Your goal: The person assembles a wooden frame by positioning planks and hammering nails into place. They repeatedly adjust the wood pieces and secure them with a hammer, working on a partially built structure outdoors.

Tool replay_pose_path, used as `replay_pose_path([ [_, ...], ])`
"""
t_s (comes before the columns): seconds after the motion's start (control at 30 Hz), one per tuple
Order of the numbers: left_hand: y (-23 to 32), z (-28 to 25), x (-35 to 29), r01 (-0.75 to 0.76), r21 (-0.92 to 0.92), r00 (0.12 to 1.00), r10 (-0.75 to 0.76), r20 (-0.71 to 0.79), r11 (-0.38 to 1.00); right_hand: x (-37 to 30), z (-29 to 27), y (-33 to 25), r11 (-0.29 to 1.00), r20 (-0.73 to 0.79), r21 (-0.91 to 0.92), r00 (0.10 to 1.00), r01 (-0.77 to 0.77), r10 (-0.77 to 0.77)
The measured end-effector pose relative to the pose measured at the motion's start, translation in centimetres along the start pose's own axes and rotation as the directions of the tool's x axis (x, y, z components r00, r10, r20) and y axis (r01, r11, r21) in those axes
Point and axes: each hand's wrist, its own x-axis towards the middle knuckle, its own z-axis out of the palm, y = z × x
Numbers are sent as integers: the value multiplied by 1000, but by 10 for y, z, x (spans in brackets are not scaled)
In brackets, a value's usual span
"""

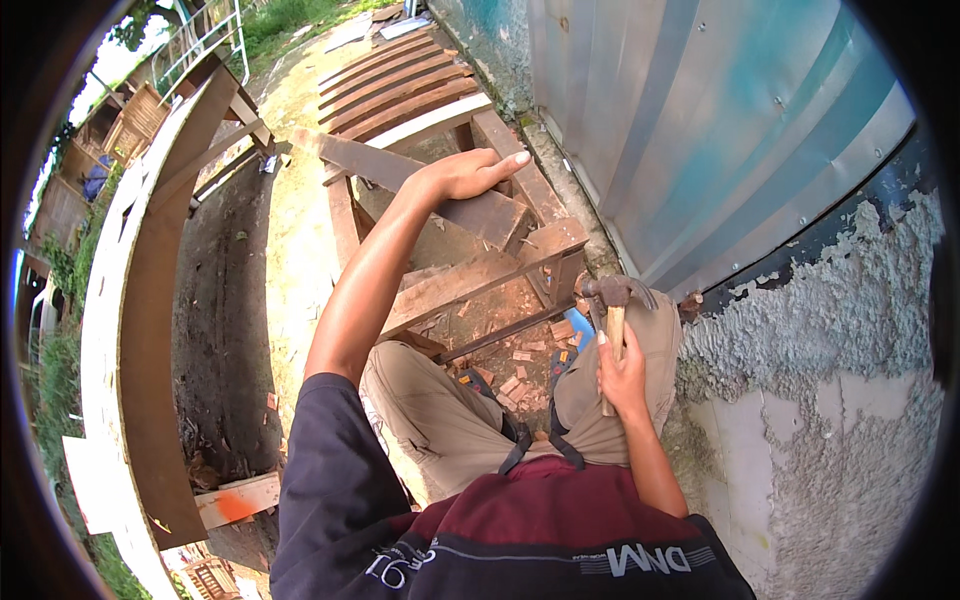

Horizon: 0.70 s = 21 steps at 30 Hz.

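My right hand (624, 375) is closed around the pale wooden handle of a claw hammer (614, 292). Its dark, rusty head points up, above my right knee and beside the wall. My left arm reaches forward across the work. My left hand (470, 175) bears down on a dark wooden board (375, 165) lying slantwise over a wooden frame (545, 245). The thumb stretches out to the right, while the other fingers bend over the board's far side, their tips hidden. The frame has lighter rails and short legs, and stands just beyond my knees.
Several brown slats (400, 85) lie in a row beyond the frame. At left stands a long curved-looking wooden panel (150, 330). A corrugated metal sheet (690, 130) and a rough plastered wall (820, 320) close off the right. Wood offcuts (515, 385) litter the ground between my feet.
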Motion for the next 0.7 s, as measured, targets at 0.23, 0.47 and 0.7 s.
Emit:
replay_pose_path([
  [0.23,-64,-18,-120,-522,-224,623,189,-759,823,-2,10,-25,991,28,36,991,-130,129],
  [0.47,-155,-28,-237,-987,9,11,125,-992,158,4,19,-22,978,87,48,976,-203,198],
  [0.7,-179,16,-282,-934,129,-294,-514,-806,332,-2,19,-33,972,99,-28,967,-232,234],
])
